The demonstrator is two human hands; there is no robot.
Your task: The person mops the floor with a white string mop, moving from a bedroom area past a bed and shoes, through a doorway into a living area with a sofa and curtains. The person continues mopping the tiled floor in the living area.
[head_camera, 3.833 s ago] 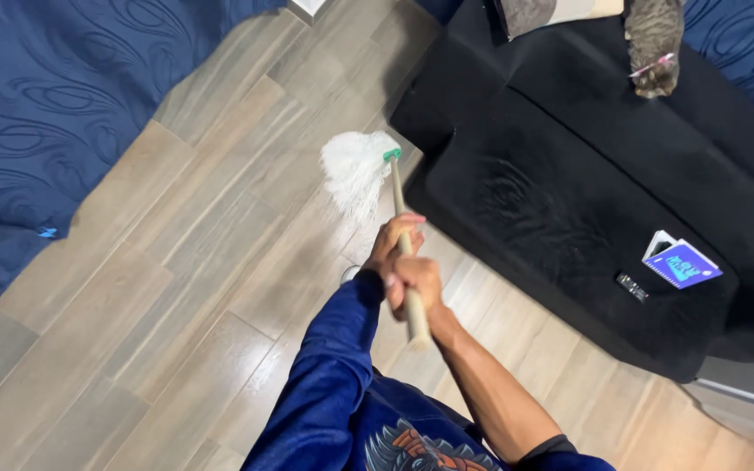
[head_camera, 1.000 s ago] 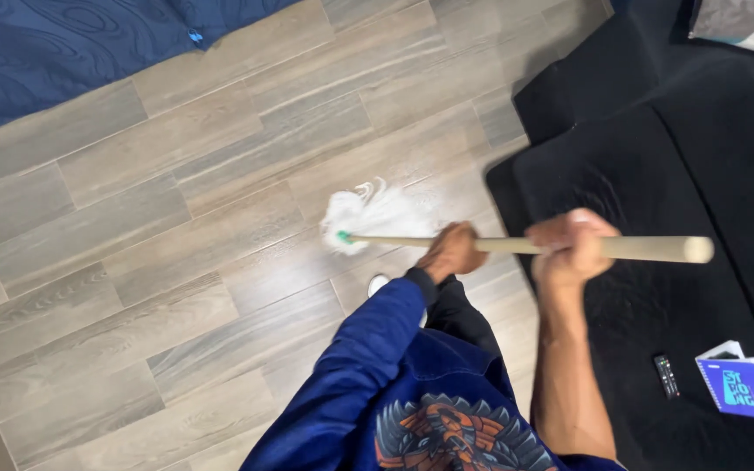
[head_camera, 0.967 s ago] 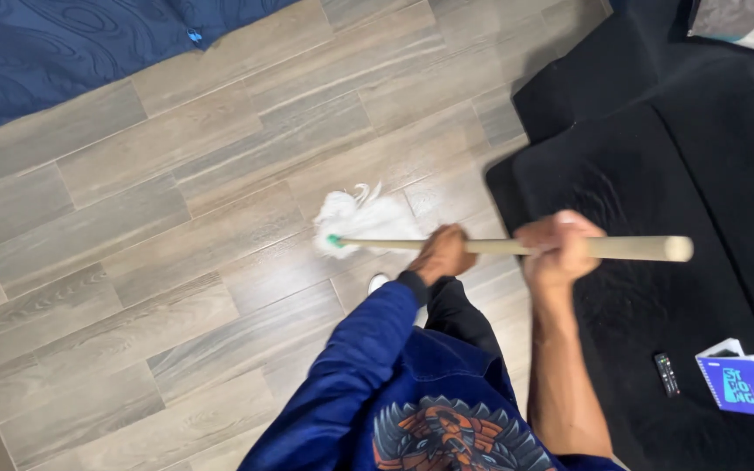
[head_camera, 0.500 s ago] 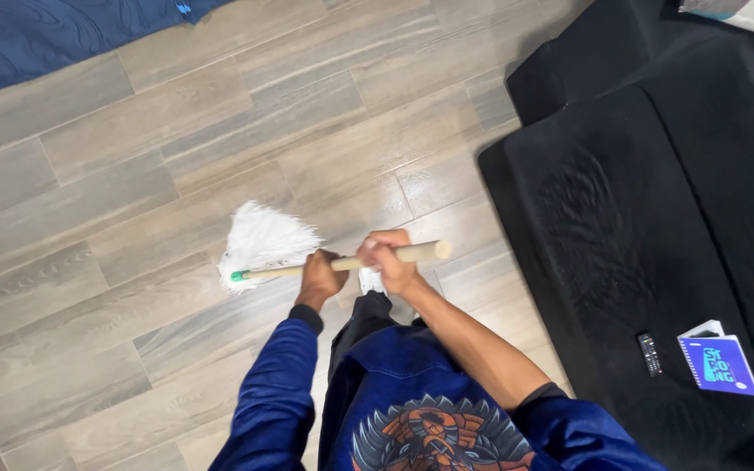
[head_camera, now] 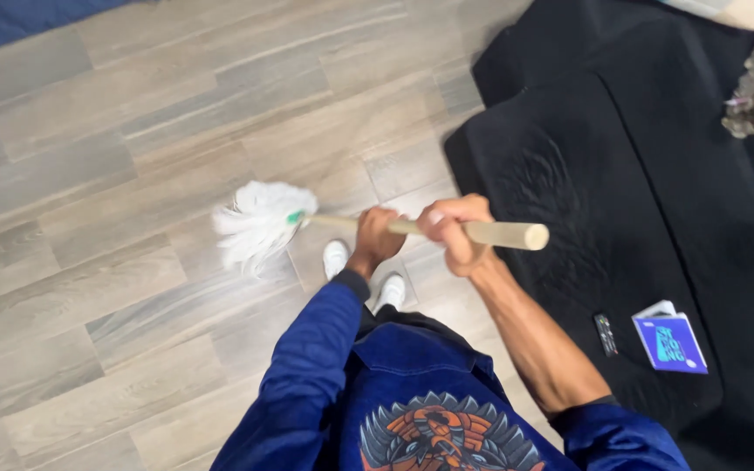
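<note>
Left hand (head_camera: 375,237): its fingers are closed around the mop stick (head_camera: 447,229), near the middle of the frame.
Right hand (head_camera: 455,228): its fingers grip the same stick, just right of the left hand.
Mop head (head_camera: 255,220): white and fluffy, on the wood floor (head_camera: 89,218), left of the hands.
Shoes (head_camera: 335,257): white, under the hands.
Black sofa (head_camera: 656,218): on the right, with a blue notebook (head_camera: 669,342) and a remote (head_camera: 605,334).

the mop (head_camera: 412,228) has a pale wooden handle lying near level, a green collar and a white string head spread on the floor planks.
</note>
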